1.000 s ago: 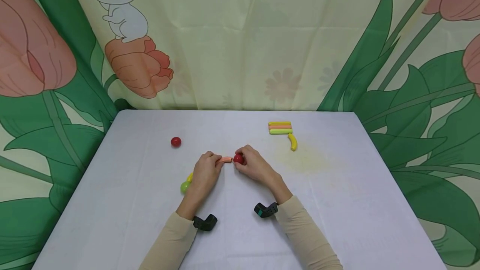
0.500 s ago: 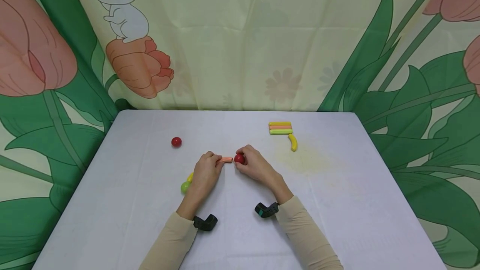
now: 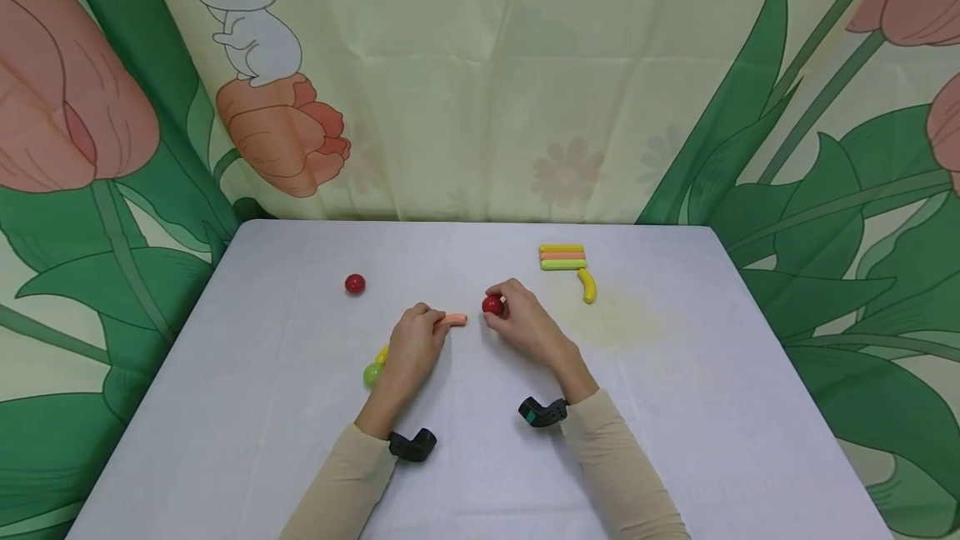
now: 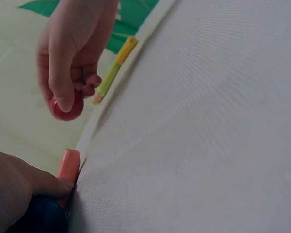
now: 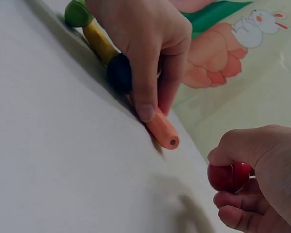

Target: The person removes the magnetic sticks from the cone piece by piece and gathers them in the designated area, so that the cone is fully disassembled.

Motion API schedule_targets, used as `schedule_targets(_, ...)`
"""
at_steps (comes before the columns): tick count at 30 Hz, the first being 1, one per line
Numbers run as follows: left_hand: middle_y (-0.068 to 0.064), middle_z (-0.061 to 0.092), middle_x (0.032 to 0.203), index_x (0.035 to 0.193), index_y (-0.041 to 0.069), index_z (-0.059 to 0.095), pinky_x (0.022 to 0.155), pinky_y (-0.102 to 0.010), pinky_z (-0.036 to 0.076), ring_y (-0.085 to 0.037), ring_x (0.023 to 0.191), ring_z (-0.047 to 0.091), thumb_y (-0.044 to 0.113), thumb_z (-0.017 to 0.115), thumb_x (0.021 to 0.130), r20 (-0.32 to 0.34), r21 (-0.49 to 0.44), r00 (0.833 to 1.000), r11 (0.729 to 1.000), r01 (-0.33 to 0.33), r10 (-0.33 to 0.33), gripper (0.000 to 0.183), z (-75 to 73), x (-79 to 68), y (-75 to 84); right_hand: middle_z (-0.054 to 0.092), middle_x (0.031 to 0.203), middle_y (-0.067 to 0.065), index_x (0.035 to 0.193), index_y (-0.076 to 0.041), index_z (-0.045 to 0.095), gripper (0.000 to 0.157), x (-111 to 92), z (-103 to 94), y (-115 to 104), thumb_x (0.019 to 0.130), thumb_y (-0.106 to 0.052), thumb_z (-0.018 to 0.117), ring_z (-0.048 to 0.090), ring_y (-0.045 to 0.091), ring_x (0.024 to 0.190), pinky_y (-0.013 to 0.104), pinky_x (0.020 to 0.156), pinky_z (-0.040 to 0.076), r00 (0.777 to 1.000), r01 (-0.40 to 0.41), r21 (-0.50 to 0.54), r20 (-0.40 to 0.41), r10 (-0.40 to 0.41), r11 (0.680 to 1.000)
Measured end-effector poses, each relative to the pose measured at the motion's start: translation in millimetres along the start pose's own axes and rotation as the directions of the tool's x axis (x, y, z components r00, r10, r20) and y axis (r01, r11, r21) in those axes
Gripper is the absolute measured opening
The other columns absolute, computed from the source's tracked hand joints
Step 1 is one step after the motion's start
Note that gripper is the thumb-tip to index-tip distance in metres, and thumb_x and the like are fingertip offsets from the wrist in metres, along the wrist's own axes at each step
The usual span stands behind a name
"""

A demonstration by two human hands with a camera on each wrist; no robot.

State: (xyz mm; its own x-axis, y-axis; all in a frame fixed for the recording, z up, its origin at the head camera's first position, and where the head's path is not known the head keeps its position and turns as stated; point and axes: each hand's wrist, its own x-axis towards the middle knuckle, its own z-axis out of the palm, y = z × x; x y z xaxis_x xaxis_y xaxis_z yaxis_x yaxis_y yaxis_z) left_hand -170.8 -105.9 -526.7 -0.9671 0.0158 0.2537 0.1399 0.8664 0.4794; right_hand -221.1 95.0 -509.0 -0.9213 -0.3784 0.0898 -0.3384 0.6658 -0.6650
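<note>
The right hand (image 3: 527,327) has drawn the red ball (image 3: 492,305) a little back and up since half a second ago, when it sat just beside the end of the orange stick (image 3: 456,320); now a clear gap parts them. The left hand (image 3: 412,348) stays put, pinching that stick low at the counter (image 3: 720,440). The right hand holds the ball between thumb and fingers, off the surface as far as I can judge.

From the right wrist view I make out a small dark hole in the stick's end, and behind it, in line, a dark blue ball (image 5: 119,73), a yellow piece (image 5: 99,42) and a green ball (image 5: 78,13). I can't tell how firmly these are joined.

My worry is the ball: smooth and round, held only by fingertips, it could slip out and roll away. If it met the stick off-centre, I'd expect it to skid off the end rather than line up with the hole. A hard push could also twist the row, since the left hand steadies just the orange part and the far pieces could come loose.
</note>
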Motion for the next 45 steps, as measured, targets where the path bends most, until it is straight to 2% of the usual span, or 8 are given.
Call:
schedule_targets(8,-0.011,0.068,0.097,0.106,0.000,0.076,0.078,-0.036,0.058,-0.024,0.087,0.065,0.017,0.073,0.092,-0.001,0.001,1.000,1.000,-0.001,0.001,0.023,-1.2,-0.1,0.6,0.062,0.116,0.010,0.127,-0.005,0.060,0.040,3.6,-15.0,4.0,0.092,-0.020,0.071,0.058,0.020,0.097,0.034,0.086,0.057,1.000,-0.016,-0.018,0.000,0.016,1.000)
schedule_targets(17,-0.010,0.069,0.098,0.108,0.002,0.076,0.080,-0.036,0.059,-0.024,0.089,0.066,0.019,0.073,0.092,0.000,0.018,1.000,1.000,0.022,-0.022,0.024,-0.9,-1.3,2.5,0.062,0.118,0.012,0.128,-0.003,0.059,0.042,5.7,-33.0,16.4,0.091,-0.018,0.072,0.058,0.023,0.098,0.036,0.086,0.057,0.998,-0.025,-0.034,-0.050,0.024,0.999)
schedule_targets(21,-0.010,0.069,0.097,0.107,0.001,0.076,0.078,-0.036,0.059,-0.024,0.088,0.066,0.018,0.074,0.091,-0.013,0.012,1.000,1.000,0.007,-0.007,0.023,-0.5,-1.8,1.6,0.061,0.117,0.013,0.128,-0.002,0.058,0.043,6.2,-41.8,24.8,0.091,-0.017,0.072,0.058,0.025,0.098,0.038,0.087,0.056,0.996,-0.039,-0.043,-0.087,0.035,0.998)
schedule_targets(27,-0.011,0.069,0.096,0.107,0.000,0.076,0.078,-0.036,0.059,-0.025,0.087,0.066,0.017,0.074,0.091,-0.025,-0.014,1.000,1.000,-0.013,0.013,0.023,-0.5,-3.5,0.1,0.058,0.127,0.017,0.134,-0.002,0.056,0.048,5.7,-57.2,36.6,0.092,-0.018,0.072,0.058,0.029,0.103,0.041,0.089,0.058,0.989,-0.073,-0.073,-0.132,0.063,0.995)
schedule_targets(38,-0.011,0.069,0.097,0.107,0.001,0.076,0.080,-0.036,0.059,-0.024,0.087,0.065,0.018,0.074,0.091,-0.017,-0.014,1.000,1.000,0.007,-0.007,0.024,-2.0,-4.0,1.6,0.053,0.124,0.019,0.134,0.000,0.056,0.048,0.7,-85.0,56.0,0.092,-0.017,0.072,0.057,0.031,0.103,0.044,0.089,0.057,0.970,-0.139,-0.063,-0.210,0.123,0.988)
schedule_targets(45,-0.010,0.069,0.096,0.107,0.001,0.076,0.079,-0.036,0.059,-0.024,0.086,0.065,0.018,0.074,0.091,-0.019,-0.010,1.000,1.000,0.007,-0.007,0.024,-1.5,-4.1,0.9,0.050,0.128,0.018,0.136,-0.003,0.053,0.050,-0.6,-102.8,66.7,0.093,-0.016,0.071,0.055,0.031,0.109,0.046,0.094,0.056,0.948,-0.215,-0.039,-0.247,0.199,0.976)
